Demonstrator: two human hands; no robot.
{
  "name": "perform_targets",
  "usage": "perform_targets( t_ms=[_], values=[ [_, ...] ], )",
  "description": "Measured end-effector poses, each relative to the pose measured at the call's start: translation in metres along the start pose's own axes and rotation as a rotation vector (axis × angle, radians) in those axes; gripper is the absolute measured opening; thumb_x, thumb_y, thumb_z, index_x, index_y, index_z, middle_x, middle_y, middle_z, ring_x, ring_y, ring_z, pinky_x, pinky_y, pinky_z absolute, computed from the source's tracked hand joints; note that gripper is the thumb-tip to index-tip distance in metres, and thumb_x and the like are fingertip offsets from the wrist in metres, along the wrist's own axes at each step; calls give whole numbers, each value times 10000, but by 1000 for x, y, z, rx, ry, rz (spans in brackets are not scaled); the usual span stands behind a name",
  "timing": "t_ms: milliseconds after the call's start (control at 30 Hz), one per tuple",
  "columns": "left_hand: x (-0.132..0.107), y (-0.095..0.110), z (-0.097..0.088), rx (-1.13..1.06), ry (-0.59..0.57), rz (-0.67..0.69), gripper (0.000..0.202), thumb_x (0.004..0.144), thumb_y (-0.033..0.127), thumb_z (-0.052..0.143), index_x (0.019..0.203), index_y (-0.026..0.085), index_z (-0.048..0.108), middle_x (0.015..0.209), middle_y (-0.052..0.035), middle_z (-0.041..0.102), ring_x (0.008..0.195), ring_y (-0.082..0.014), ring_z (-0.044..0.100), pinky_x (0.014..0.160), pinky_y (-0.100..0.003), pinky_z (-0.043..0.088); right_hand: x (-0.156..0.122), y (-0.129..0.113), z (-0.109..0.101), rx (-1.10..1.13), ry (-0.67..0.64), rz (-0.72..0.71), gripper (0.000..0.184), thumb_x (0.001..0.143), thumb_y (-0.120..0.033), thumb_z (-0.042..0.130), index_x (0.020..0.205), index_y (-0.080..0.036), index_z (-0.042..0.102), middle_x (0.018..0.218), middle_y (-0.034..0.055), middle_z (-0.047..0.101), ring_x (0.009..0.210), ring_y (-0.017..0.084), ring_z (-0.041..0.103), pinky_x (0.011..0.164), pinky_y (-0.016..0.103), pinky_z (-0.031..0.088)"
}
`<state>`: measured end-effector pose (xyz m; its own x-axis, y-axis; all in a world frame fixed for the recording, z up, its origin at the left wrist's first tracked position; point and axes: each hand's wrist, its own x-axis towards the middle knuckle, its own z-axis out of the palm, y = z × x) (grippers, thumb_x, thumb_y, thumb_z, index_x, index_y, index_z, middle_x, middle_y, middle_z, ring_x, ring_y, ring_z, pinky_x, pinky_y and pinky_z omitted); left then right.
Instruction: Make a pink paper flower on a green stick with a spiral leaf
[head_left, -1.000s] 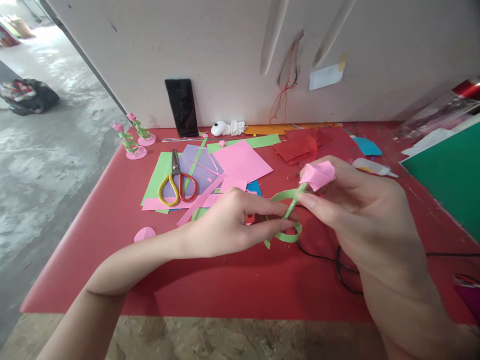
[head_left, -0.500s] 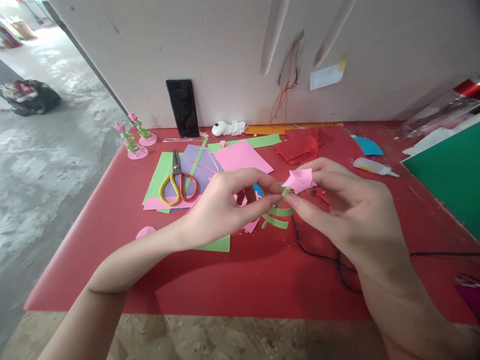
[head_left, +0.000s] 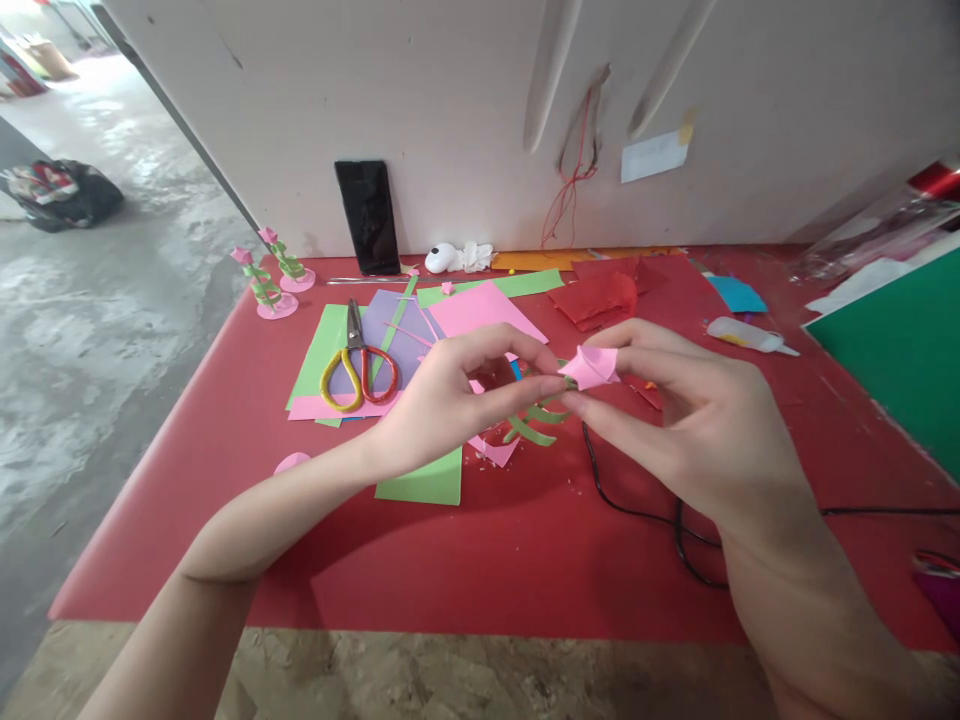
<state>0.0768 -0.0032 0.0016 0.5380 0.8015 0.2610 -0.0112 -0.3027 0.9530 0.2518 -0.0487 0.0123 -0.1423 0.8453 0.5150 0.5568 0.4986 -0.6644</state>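
Note:
Between my two hands is a pink folded paper star [head_left: 591, 368] joined to a curled green paper strip [head_left: 534, 430]. My left hand [head_left: 457, 400] pinches the strip close to the star with thumb and forefinger. My right hand [head_left: 690, 420] has its fingers closed at the star's right side and its thumb beneath. The exact spot where star and strip meet is partly hidden by fingertips. At the table's far left stand two finished paper flowers [head_left: 264, 285], each a pink star on a spiralling green stem with a round pink base.
Scissors [head_left: 362, 372] with yellow and red handles lie on coloured paper sheets [head_left: 487, 310] behind my left hand. A phone [head_left: 367, 218] leans against the wall. A glue bottle [head_left: 750, 335], red paper [head_left: 596, 298] and a black cable [head_left: 637, 512] are on the right.
The pink star has tilted and shifted slightly left between my fingers. The green strip hanging below has swung left. Both hands keep their pinch.

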Motion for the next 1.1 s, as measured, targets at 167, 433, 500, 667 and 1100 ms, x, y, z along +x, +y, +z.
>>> perform_targets(
  t_ms=[167,433,500,667,1100],
  values=[
    [1,-1,2,-15,14,2,119,796,236,691,809,167,595,692,31,642,444,-18,491,398,-167,425,1,0,0,-7,-10,-17,117,787,-188,659,709,-228,581,777,-15,639,728,121,612,626,259,492],
    [-1,1,2,-31,24,68,77,785,128,659,820,157,597,822,12,646,537,-19,519,504,-176,475,0,0,-3,-1,-11,25,87,797,-188,651,742,-236,605,788,-42,618,732,93,598,654,241,484],
    [-2,1,1,-43,22,80,63,804,108,623,830,160,599,824,11,643,572,-25,532,527,-172,478,-1,0,-4,6,-19,35,98,794,-175,649,735,-235,599,798,-44,619,743,92,597,668,243,482],
    [-2,-2,1,-85,38,120,84,789,120,669,831,166,613,830,7,637,689,-43,558,645,-173,500,-1,0,-3,26,-24,35,72,801,-199,651,756,-235,608,804,-34,622,741,111,594,652,261,471],
    [1,-5,2,-307,20,-5,124,791,150,703,799,166,581,780,24,640,687,-36,624,590,-139,520,1,-3,-4,53,-55,90,116,775,-185,651,688,-214,581,756,-24,598,705,115,568,632,266,454]
  ],
)
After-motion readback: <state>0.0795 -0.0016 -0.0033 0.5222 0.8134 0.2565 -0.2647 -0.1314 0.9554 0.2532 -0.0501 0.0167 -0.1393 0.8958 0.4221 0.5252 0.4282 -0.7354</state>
